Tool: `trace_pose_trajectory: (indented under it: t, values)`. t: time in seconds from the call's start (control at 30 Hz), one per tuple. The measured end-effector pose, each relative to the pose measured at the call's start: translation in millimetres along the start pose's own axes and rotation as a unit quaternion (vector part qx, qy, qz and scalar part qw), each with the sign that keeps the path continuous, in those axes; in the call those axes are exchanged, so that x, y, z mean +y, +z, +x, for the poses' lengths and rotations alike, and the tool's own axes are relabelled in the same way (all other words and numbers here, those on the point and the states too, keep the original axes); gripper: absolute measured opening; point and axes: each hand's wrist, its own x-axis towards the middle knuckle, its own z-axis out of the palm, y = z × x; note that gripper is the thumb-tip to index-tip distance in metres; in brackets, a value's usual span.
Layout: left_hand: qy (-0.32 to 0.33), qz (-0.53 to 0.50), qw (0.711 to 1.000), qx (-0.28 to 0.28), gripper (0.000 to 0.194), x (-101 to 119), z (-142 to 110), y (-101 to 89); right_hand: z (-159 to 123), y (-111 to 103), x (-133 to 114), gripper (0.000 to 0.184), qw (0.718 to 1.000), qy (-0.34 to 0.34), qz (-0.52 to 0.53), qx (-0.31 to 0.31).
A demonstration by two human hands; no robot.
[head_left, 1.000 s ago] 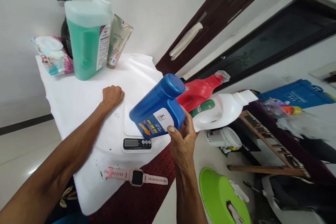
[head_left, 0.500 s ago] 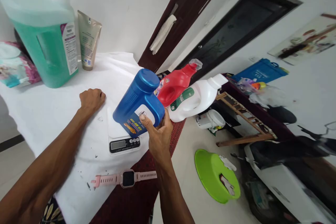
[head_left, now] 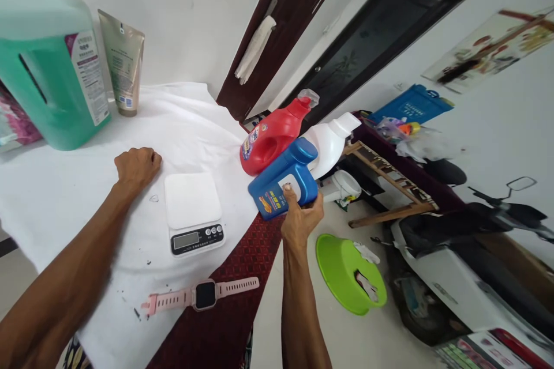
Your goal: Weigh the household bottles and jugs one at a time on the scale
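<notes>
My right hand grips a blue bottle by its lower end, holding it tilted over the table's right edge, just in front of a red bottle and a white bottle. My left hand rests as a closed fist on the white cloth, left of a small white kitchen scale whose platform is bare. A pink smartwatch lies flat near the front edge.
A large green detergent jug and a beige tube stand at the back left. A lime green basin sits on the floor to the right, with a wooden rack and a scooter beyond.
My right hand has carried the blue bottle off the scale and rightward, down beside the red and white bottles. The scale platform is now bare. My left fist has stayed put.
</notes>
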Motion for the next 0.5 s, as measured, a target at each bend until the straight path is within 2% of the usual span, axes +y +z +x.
trace_pose_trajectory:
  t: [0.17, 0.27, 0.37, 0.43, 0.5]
  values:
    - [0.003, 0.015, 1.0, -0.001, 0.047, 0.7, 2.0, 0.5, 6.8, 7.9, 16.7, 0.055, 1.0, 0.01, 0.005, 0.023]
    - [0.004, 0.017, 1.0, -0.01, 0.051, -0.1, 1.3, 2.5, 8.9, 2.6, 23.1, 0.061, 1.0, 0.015, -0.02, 0.007]
    - [0.012, -0.007, 1.0, -0.02, 0.052, -1.3, -0.8, 3.5, 5.6, -7.9, 23.2, 0.077, 0.999, 0.009, -0.031, -0.007]
    - [0.014, -0.029, 0.999, -0.025, 0.052, -2.0, -1.4, 4.0, -1.5, -12.5, 13.8, 0.088, 0.995, -0.065, -0.068, 0.024]
    - [0.016, -0.048, 0.998, -0.025, 0.05, -3.0, -1.4, 5.1, -14.5, -8.9, -5.9, 0.089, 0.973, -0.179, -0.121, 0.077]
